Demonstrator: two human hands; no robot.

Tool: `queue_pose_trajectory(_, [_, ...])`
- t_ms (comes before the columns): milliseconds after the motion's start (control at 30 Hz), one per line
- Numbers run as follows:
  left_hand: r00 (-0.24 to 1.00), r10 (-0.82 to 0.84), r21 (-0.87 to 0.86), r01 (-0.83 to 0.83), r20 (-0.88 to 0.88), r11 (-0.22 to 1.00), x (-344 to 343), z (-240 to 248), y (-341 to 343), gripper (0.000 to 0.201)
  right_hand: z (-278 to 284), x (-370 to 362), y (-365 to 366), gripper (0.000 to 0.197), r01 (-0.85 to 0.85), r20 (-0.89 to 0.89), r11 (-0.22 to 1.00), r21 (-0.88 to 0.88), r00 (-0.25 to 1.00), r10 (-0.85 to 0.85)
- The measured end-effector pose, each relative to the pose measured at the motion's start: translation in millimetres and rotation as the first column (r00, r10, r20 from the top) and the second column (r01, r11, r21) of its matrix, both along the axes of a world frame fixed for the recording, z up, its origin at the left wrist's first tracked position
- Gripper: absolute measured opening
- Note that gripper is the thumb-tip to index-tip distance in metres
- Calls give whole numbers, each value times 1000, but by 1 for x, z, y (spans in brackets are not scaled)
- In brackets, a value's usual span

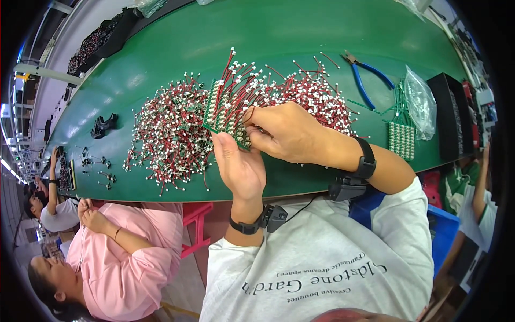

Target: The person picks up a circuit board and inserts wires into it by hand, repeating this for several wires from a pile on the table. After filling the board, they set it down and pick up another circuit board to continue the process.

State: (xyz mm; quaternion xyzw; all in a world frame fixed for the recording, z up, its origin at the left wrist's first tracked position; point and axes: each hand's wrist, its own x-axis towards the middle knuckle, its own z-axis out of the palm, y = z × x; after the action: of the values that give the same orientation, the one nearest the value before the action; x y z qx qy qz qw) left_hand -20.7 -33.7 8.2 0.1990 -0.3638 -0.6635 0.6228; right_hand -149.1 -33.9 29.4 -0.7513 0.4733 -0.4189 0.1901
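Observation:
My left hand (240, 167) grips the lower edge of a green circuit board panel (217, 115), thumb toward me. Rows of small pale components cover the panel, and many red wire leads with white plugs stand up from it. At the panel's right side, my right hand (292, 131) is closed in a pinch, a thin wire lead (249, 114) curving out at its fingertips. Its lower fingers hide part of the panel. A heap of loose wired boards (171, 129) lies to the left, and another pile of red wire leads (322, 99) spreads behind my right hand.
Blue-handled cutters (362, 80) lie open at the far right. Beside them are another panel (401, 140), a clear plastic bag (420, 104) and a black bin (453, 115). A black object (103, 126) rests on the left. A person in pink (129, 247) sits at my left.

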Motion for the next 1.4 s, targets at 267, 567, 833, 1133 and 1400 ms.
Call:
queue_pose_trajectory(267, [999,11,9,-12,39,1000,1,-1,1,45,2,-1,0,14,-18,-27,1000,-15,999,17])
queue_pose_trajectory(567, [976,-68,-30,76,207,997,3,3,7,57,11,-5,5,9,16,-294,997,-73,955,-37])
queue_pose_trajectory(833, [966,-125,-44,138,227,989,1,0,8,66,9,-4,6,7,130,-357,983,-127,919,-167])
queue_pose_trajectory(1133, [972,-99,-58,113,211,992,-1,-6,9,57,6,-1,5,6,165,-283,963,-211,933,-222])
queue_pose_trajectory(1400, [999,-33,98,31,11,995,-2,-4,-2,45,8,-8,1,9,82,-123,994,67,990,-74])
